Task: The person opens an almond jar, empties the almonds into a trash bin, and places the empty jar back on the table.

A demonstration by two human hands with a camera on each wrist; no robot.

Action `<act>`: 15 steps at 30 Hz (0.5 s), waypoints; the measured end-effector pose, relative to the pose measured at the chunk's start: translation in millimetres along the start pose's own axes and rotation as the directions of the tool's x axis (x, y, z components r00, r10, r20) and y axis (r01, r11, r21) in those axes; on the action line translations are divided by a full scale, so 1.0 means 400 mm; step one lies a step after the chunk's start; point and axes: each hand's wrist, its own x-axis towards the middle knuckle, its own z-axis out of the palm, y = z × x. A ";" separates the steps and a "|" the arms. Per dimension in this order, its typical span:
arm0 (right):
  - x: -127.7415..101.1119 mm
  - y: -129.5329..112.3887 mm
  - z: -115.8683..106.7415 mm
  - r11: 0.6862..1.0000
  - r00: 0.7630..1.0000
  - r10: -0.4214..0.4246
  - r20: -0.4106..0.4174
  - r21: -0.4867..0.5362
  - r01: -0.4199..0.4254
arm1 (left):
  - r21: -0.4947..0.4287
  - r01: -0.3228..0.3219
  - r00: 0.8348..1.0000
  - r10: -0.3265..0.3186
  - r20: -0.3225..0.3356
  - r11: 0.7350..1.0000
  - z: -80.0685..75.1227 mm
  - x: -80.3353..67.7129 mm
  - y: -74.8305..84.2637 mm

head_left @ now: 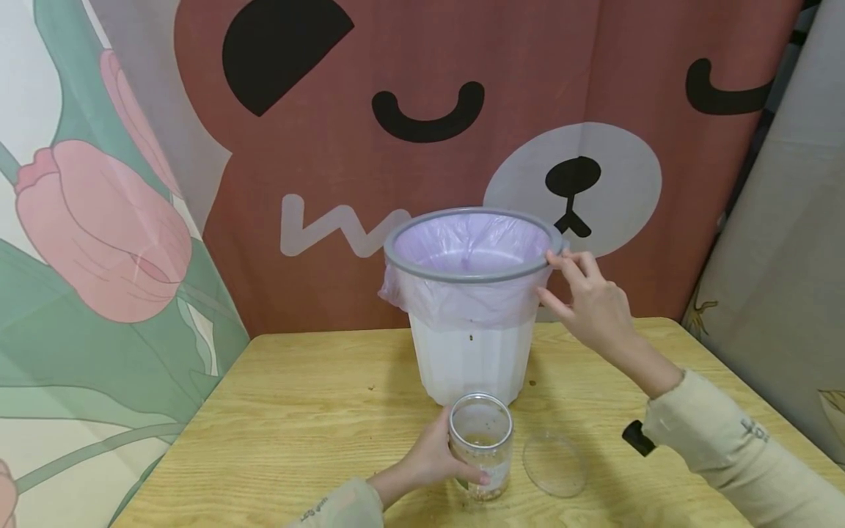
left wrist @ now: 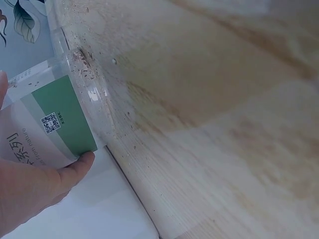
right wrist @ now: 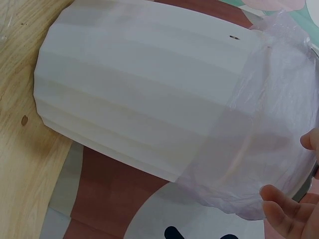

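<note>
My left hand grips a clear jar with a silvery rim, uncovered on top, in front of the trash bin. In the left wrist view, the jar's white-and-green label shows, with small brown bits near its base. Whether the base touches the table cannot be told. The white trash bin stands upright, lined with a translucent purple bag folded over its grey rim. At the bin's right side, my right hand holds the rim, with bent fingers and the thumb lower against the bag.
A clear round lid lies on the wooden table, right of the jar. Small crumbs and a dark spot dot the tabletop. Behind the bin hangs a brown bear-print curtain, with a tulip-print one on the left.
</note>
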 end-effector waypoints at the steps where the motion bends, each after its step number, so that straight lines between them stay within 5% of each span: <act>1: 0.000 0.000 0.001 1.000 1.000 0.000 0.000 0.000 0.000 | 0.001 0.005 1.000 -0.005 -0.001 1.000 0.000 0.000 0.001; 15: 0.000 -0.001 0.003 1.000 1.000 0.007 0.004 -0.011 -0.007 | -0.017 0.035 0.999 -0.035 -0.001 0.999 -0.001 0.002 0.003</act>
